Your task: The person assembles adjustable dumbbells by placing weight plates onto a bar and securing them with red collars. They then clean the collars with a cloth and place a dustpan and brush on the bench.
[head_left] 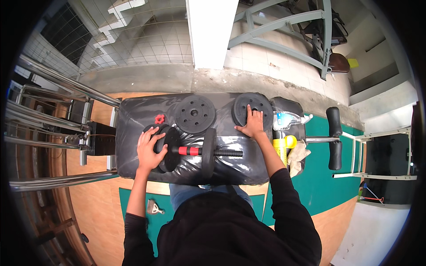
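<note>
Head view shows a black, red-gripped dumbbell (190, 151).

Black top (222, 230) with black forearm-length sleeves (288, 199), light blue jeans (181, 194).

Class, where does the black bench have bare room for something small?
Bare bench lies between the threaded bar end and the right forearm; a narrow strip separates one flat plate from the other. It's crowded at the left hand, and on the right pad with bottle, yellow container and cloth.
</note>
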Motion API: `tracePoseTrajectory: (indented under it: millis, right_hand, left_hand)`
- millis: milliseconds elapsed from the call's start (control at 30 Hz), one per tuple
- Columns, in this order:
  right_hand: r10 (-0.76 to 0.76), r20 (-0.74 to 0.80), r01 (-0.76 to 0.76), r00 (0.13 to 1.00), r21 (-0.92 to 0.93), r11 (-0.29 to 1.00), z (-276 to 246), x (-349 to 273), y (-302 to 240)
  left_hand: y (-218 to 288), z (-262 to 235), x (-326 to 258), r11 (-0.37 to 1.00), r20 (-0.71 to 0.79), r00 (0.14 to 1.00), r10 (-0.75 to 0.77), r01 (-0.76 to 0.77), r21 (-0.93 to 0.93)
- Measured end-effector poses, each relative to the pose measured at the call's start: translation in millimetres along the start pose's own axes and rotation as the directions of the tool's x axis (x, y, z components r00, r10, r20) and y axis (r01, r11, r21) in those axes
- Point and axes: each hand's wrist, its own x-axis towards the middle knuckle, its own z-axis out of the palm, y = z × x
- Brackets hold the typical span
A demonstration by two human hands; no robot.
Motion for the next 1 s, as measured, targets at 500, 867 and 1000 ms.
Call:
tracePoseTrajectory:
  millis: [500,867,1000]
  right_hand:
    - [-0.243,0.045,0.240,0.969,0.060,0.969,-28,-92,16]
    - [0.508,0.420,-0.613,0.752,0.729,0.304,29,-76,86]
    - [0.370,0.511,-0.506,0.776,0.854,-0.120,17,-94,73]
  left_hand:
    - [-10,5,-10,1.000,-0.026,1.000,-0.009,0.010,0.010]
    - [-5,4,-7,1.000,-0.030,0.999,0.010,-0.010,-0.002]
    - [-7,3,-4,1.000,-0.030,1.000,-0.009,0.009,0.002]
